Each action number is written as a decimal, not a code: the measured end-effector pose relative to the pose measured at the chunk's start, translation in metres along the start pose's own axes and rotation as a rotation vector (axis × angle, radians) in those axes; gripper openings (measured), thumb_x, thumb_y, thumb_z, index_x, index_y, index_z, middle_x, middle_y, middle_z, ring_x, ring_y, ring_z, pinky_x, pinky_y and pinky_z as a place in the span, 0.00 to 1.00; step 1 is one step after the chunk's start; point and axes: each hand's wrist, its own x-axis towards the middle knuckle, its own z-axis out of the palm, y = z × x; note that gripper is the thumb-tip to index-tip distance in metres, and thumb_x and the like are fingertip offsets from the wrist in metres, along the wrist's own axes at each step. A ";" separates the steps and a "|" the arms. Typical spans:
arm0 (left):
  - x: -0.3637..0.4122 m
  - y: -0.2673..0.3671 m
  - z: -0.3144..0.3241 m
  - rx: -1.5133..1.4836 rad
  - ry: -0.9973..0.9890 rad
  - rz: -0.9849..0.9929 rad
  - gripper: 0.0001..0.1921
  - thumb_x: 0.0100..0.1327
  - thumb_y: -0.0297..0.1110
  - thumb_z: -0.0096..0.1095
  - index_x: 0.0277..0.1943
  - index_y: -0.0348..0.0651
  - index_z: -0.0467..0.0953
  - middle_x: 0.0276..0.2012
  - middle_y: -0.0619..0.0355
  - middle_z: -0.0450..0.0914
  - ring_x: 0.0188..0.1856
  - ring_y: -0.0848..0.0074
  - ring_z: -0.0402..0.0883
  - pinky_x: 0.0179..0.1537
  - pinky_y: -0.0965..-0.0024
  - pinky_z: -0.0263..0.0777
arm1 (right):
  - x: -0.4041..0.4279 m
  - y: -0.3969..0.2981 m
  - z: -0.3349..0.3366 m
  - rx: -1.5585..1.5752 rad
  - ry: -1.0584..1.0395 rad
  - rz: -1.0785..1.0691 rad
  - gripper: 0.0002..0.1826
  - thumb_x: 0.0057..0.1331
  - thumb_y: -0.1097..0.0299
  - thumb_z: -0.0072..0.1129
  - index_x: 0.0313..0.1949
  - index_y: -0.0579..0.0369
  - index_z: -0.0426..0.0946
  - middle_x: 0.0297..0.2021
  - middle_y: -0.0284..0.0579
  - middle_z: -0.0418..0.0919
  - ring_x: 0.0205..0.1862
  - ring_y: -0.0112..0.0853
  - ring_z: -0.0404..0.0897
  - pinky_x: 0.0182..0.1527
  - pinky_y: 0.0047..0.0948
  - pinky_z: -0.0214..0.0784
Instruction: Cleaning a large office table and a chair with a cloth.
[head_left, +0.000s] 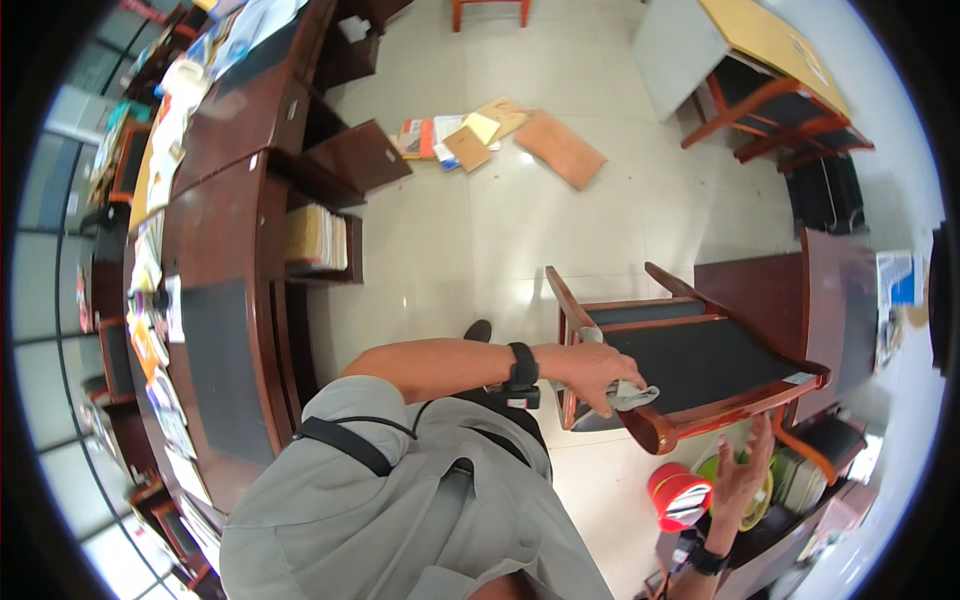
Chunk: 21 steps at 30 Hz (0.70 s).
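My left hand (598, 369) grips a crumpled grey cloth (631, 394) at the near corner of a wooden chair (667, 360). The cloth lies against the reddish-brown frame beside the rounded end (654, 436) of the chair's back. The chair has a black padded panel (697, 360) and a small label on its far corner. Below the outer rail (742, 409), my right hand (742, 466) has its fingers apart, the fingertips at the rail's edge. Whether they press on it I cannot tell. Nothing shows in that hand.
A red bucket (675, 487) holding papers and a green basin (759, 501) stand under my right hand. Dark wooden desks (217, 225) with open cabinet doors (360, 161) line the left. Folders (561, 150) and papers lie on the tiled floor. A wooden desk (832, 315) stands behind the chair.
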 end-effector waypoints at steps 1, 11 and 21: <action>-0.002 0.003 -0.004 -0.005 0.041 -0.001 0.34 0.46 0.39 0.72 0.60 0.42 0.75 0.51 0.51 0.78 0.51 0.57 0.79 0.49 0.58 0.74 | 0.017 -0.010 -0.006 -0.100 0.010 -0.108 0.36 0.59 0.75 0.67 0.67 0.56 0.65 0.61 0.56 0.70 0.65 0.47 0.68 0.63 0.39 0.63; -0.014 -0.009 -0.005 -0.012 0.299 -0.216 0.38 0.46 0.42 0.76 0.61 0.36 0.74 0.52 0.47 0.79 0.51 0.56 0.80 0.51 0.60 0.74 | 0.128 -0.046 0.034 -0.308 -0.378 -0.730 0.28 0.45 0.68 0.75 0.48 0.57 0.77 0.39 0.47 0.81 0.43 0.48 0.77 0.53 0.45 0.66; -0.052 0.014 0.039 -0.244 0.836 -0.608 0.50 0.49 0.52 0.75 0.69 0.29 0.62 0.61 0.37 0.73 0.61 0.55 0.75 0.60 0.64 0.69 | 0.176 -0.081 0.086 -0.371 -0.544 -0.874 0.22 0.42 0.63 0.79 0.32 0.57 0.76 0.30 0.49 0.80 0.38 0.48 0.78 0.44 0.43 0.69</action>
